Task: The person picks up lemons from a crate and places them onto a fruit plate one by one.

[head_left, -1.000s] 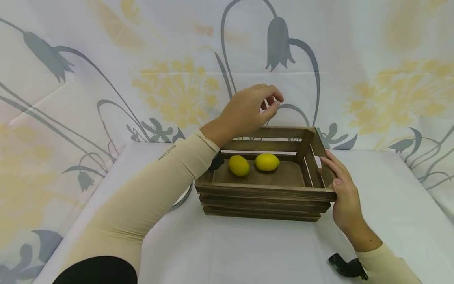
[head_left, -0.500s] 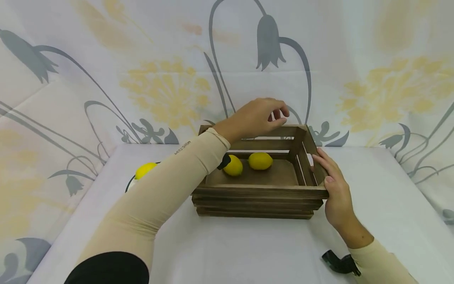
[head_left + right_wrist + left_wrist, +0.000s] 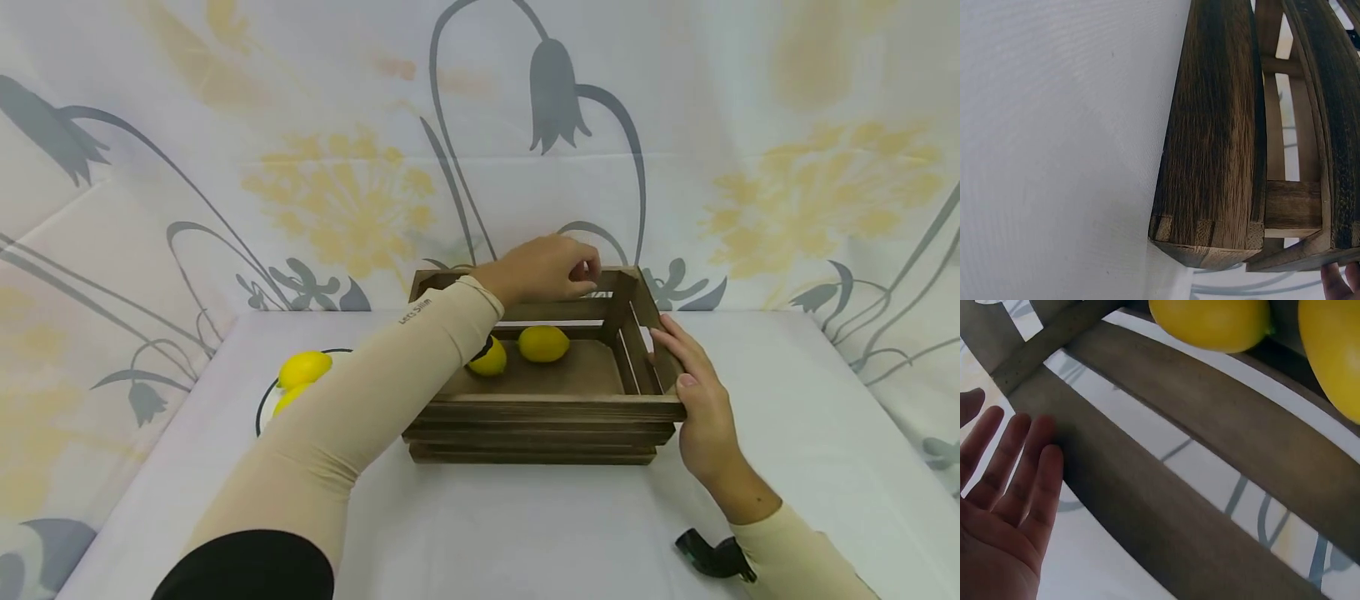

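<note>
Fingers (image 3: 1043, 500) of the left hand (image 3: 551, 265) are a little bent and a little apart, and they hold nothing. They hang by the top slat at the back of a wooden crate (image 3: 528, 410), close to its back right corner. I can't tell if they touch the slat. On the other side, the right hand (image 3: 705, 417) grips the right end of the crate, with its thumb near the front corner and the other fingers bent over the end board.

Lots of things are around. The crate sits on a white table (image 3: 517, 542). To its left is a round plate (image 3: 266, 410) with a dark rim, and two yellow lemons (image 3: 303, 368) lie on it. The left sleeve (image 3: 375, 375) reaches across and hides part of the plate and the left side of the crate. A small dark bit (image 3: 484, 350) at the cuff covers part of one lemon too. A bent black thing (image 3: 712, 554) is by the right sleeve (image 3: 802, 554). Flowery cloth (image 3: 360, 192) hangs behind everything.

Inside the crate, a left lemon (image 3: 493, 360) and a right lemon (image 3: 543, 343) lie on the bottom, apart from each other. Both are lower than the left fingers and nearer to the person, and they don't touch the hand.
</note>
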`<move>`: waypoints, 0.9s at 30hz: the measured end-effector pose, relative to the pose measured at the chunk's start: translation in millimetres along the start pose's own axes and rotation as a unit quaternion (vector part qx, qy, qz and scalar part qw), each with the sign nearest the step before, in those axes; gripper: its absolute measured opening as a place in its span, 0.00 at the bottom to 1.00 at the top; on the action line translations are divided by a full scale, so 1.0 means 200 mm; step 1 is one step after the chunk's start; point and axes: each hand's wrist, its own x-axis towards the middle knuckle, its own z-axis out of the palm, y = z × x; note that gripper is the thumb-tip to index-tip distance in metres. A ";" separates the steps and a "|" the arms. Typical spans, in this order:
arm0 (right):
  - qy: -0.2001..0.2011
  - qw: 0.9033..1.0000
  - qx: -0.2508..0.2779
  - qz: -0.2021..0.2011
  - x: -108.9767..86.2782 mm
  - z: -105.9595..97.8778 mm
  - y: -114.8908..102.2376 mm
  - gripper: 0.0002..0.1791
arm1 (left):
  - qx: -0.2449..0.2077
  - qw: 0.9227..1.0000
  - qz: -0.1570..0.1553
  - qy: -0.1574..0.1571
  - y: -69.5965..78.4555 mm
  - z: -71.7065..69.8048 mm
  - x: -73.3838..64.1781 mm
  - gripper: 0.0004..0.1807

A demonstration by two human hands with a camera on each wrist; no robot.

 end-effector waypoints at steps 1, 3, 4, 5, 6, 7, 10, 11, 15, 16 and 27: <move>-0.001 1.000 0.000 0.000 0.00 0.00 0.00 0.24 | -0.002 1.000 0.002 -0.003 0.00 0.01 0.00 0.09; -0.003 1.000 0.000 -0.001 0.00 0.00 0.00 0.24 | -0.009 1.000 0.005 -0.009 -0.01 0.02 0.00 0.09; -0.003 1.000 -0.001 -0.002 0.00 0.00 0.00 0.24 | -0.012 1.000 0.005 -0.012 -0.01 0.03 0.00 0.09; -0.004 1.000 -0.001 -0.002 0.00 0.00 -0.01 0.24 | -0.015 1.000 0.006 -0.015 -0.01 0.04 0.00 0.10; -0.003 1.000 -0.001 -0.003 0.00 0.00 -0.01 0.24 | -0.018 1.000 0.007 -0.017 -0.01 0.04 0.00 0.10; -0.003 1.000 -0.002 -0.004 0.00 0.00 -0.01 0.24 | -0.023 1.000 0.006 -0.020 -0.01 0.05 0.00 0.10; 0.000 1.000 -0.004 -0.005 0.00 -0.01 -0.01 0.24 | -0.026 0.999 0.005 -0.026 0.00 0.07 0.00 0.11; 0.000 1.000 -0.004 -0.004 0.00 -0.01 -0.01 0.24 | -0.024 0.999 0.005 -0.033 0.01 0.08 0.00 0.12; 0.000 1.000 -0.003 -0.001 0.00 -0.02 -0.01 0.25 | -0.016 0.997 -0.004 -0.081 0.02 0.12 0.00 0.13; -0.001 1.000 -0.002 0.000 0.00 -0.02 -0.01 0.25 | -0.012 0.995 -0.009 -0.097 0.03 0.12 0.00 0.14; 0.001 1.000 0.008 0.004 0.00 -0.02 -0.01 0.25 | 0.065 0.969 -0.095 -0.217 0.02 0.20 -0.04 0.22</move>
